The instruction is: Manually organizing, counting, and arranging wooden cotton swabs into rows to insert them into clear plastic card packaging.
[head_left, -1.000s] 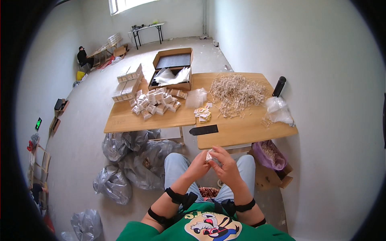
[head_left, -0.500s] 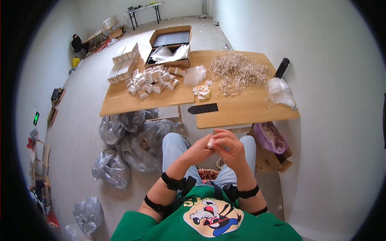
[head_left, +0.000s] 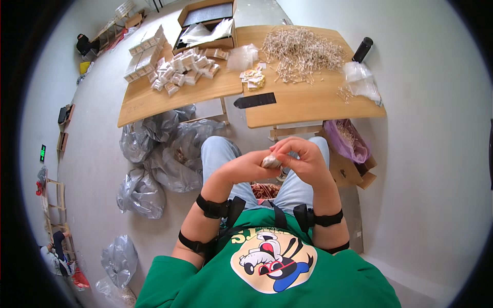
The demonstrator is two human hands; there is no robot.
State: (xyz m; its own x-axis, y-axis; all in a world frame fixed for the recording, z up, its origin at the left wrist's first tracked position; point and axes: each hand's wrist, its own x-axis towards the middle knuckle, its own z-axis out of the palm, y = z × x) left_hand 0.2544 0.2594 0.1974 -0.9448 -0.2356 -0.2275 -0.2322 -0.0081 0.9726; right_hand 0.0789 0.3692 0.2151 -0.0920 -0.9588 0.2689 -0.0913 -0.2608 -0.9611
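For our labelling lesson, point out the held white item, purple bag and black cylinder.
White item [head_left: 270, 162], head view: its exposed middle.
Purple bag [head_left: 354, 152], head view: its lower wall.
Black cylinder [head_left: 363, 50], head view: mid-body.

Left grip [head_left: 249, 167], right grip [head_left: 303, 155], white bundle [head_left: 270, 162] between

Here's the small whitish bundle [head_left: 270, 162], held between left hand [head_left: 250, 167] and right hand [head_left: 304, 155], one pale side showing, the rest hidden

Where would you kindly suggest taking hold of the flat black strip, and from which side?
Probably pinch the black strip by its tapered left end, coming from the front-left: that end overhangs the right-hand table, leaving room underneath.
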